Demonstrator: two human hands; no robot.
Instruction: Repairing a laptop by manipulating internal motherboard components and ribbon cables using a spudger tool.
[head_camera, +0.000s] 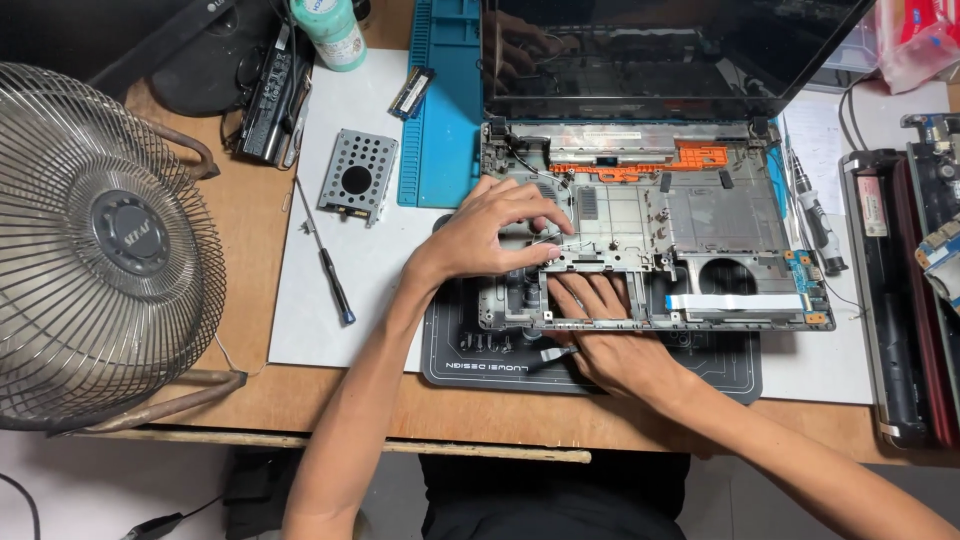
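a wire-caged fan (105, 245) stands at the far left; beside it a black-handled screwdriver (328, 262) lies on the white sheet (345, 330), near a perforated metal drive bracket (358, 175); the left hand (490, 228) rests on the stripped laptop base (690, 215) at centre, fingers curled and pinching something too small to tell; the right hand (600, 330) presses flat on the base's front edge, fingers close together; a white ribbon cable (735, 302) lies to the right; an electric screwdriver (815, 215) rests just beyond the base.
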